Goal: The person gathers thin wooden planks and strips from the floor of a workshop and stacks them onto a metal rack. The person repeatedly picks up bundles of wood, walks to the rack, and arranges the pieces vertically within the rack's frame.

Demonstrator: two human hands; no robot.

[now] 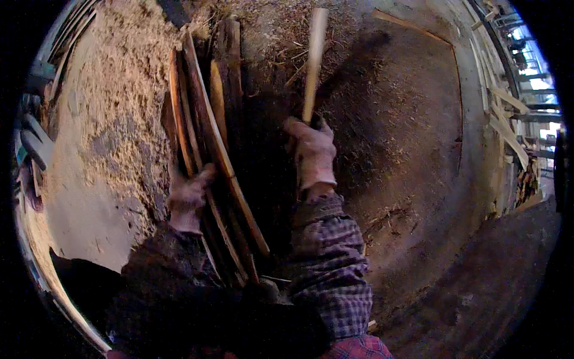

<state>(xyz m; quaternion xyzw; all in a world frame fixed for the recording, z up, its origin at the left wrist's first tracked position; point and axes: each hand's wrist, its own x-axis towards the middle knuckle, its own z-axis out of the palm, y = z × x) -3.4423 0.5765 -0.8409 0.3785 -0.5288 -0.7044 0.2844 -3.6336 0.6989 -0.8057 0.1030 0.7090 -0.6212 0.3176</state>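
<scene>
My right hand, in a pale work glove, is closed around the lower end of a light wooden stick. The stick points away from me and is blurred toward its far end. To the left, my left hand, also gloved, is over a bundle of long, narrow wooden slats, some with dark, bark-like edges. Thumb and fingers look apart there, but motion smears them, so whether they grip a slat is unclear. The slats run lengthwise from the far side toward my body.
Sawdust lies heaped along the left, over a pale floor. Wood chips and shavings litter the brown ground at right. Boards lean and lie stacked at the far right. A dark upright board stands beyond the slats.
</scene>
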